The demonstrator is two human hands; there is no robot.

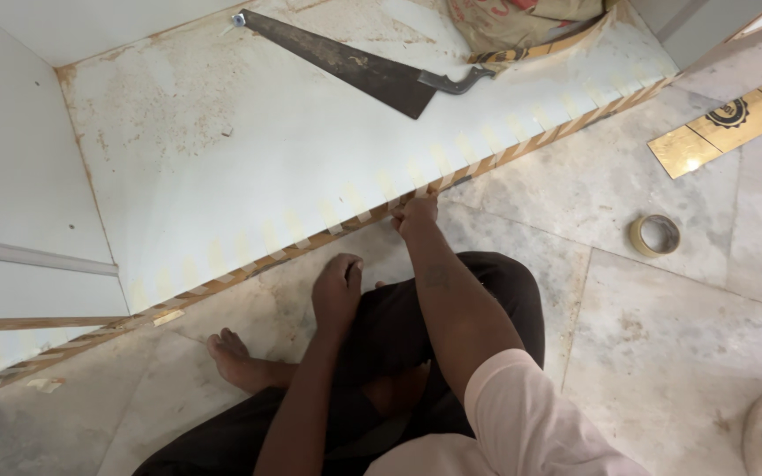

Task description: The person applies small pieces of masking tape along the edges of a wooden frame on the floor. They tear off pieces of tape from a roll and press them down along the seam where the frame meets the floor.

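Note:
A white board [249, 150] lies flat on the marble floor, its near edge faced with a wooden strip [504, 152] held by several pieces of tape. My right hand [416, 215] pinches at that edge, fingers closed on a tape piece or the strip; which one I cannot tell. My left hand [337, 291] rests on my knee, fingers curled loosely, holding nothing. I sit cross-legged with a bare foot [235, 357] showing below the board edge.
A hand saw [354, 66] lies on the board's far part beside a tan sack [513, 22]. A roll of tape [654, 234] sits on the floor at right. Golden strips [725, 123] lie at the far right. White panels [11, 176] stand at left.

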